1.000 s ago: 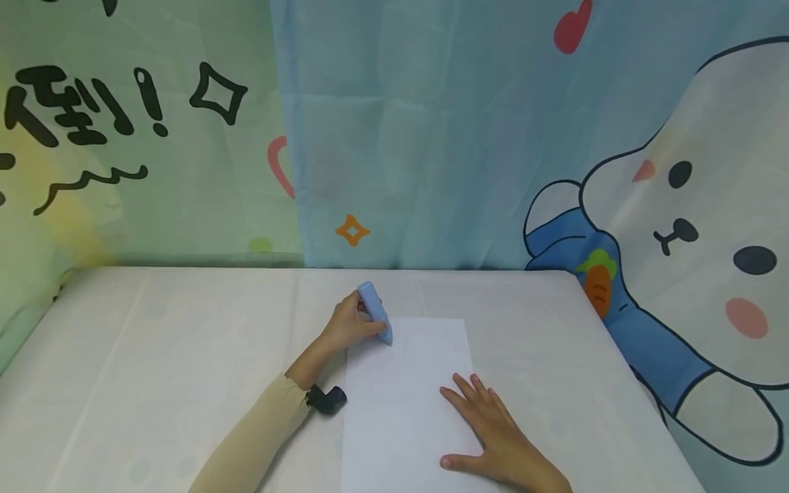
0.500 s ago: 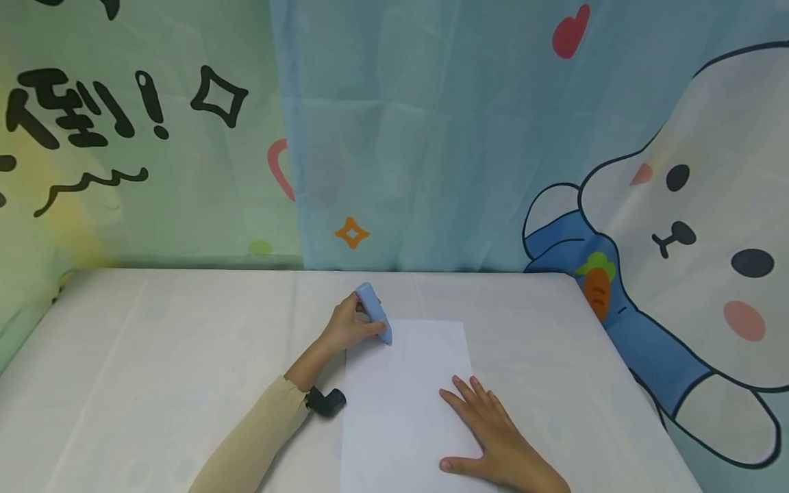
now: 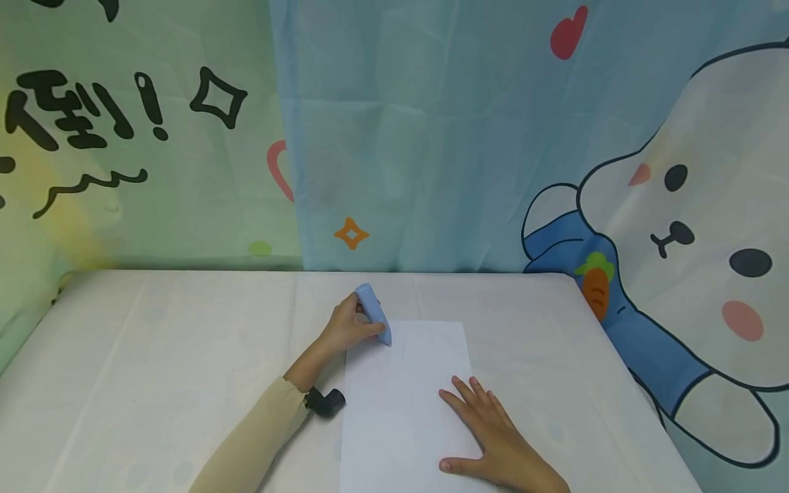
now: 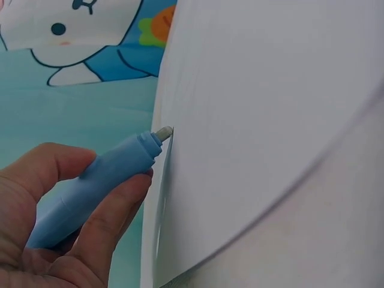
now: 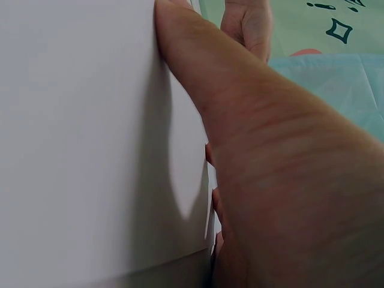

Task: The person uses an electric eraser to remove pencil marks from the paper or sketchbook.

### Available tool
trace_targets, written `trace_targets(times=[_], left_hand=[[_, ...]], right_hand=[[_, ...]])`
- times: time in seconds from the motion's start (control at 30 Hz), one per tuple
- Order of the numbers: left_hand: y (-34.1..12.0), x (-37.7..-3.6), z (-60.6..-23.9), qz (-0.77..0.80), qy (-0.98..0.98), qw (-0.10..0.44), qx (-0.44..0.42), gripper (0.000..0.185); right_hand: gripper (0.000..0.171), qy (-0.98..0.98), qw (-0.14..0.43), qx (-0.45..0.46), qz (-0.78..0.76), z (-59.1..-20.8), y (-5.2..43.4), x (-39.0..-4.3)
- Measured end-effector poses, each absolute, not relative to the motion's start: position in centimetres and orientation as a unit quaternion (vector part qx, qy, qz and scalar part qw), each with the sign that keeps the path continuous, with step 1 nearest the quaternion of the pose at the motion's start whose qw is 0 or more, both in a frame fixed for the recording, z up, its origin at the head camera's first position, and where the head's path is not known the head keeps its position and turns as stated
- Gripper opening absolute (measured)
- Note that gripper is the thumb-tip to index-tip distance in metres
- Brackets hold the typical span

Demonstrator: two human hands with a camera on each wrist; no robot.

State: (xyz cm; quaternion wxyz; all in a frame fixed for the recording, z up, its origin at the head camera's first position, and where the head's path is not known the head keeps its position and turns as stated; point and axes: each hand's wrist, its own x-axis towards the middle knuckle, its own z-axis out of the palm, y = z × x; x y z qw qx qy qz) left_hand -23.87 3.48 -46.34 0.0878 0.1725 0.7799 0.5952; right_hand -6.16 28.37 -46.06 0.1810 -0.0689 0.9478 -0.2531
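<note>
My table (image 3: pixel 154 356) carries a white cloth with faint fold lines. A white sheet (image 3: pixel 403 397) lies flat right of centre, long edge running near to far. My right hand (image 3: pixel 493 438) rests flat on its near right part. My left forearm lies on the cloth left of the sheet.

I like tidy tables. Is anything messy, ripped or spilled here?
Nothing stands out. The white paper lies flat under the right hand, and the left hand holds the blue marker with its tip at the paper's edge.
</note>
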Motion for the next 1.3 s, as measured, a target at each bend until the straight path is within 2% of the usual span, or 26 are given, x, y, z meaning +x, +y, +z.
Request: trace_targets(times=[0.43, 1.3], left_hand=[[3.39, -23.87, -46.60, 0.599, 0.777, 0.080, 0.178, 0.039], [3.45, -23.92, -46.27, 0.573, 0.793, 0.115, 0.170, 0.043]], right_hand=[[0.101, 0.951, 0.175, -0.072, -0.243, -46.14, 28.36, -6.07], [0.100, 0.952, 0.176, -0.073, -0.239, -45.84, 28.36, -6.10]])
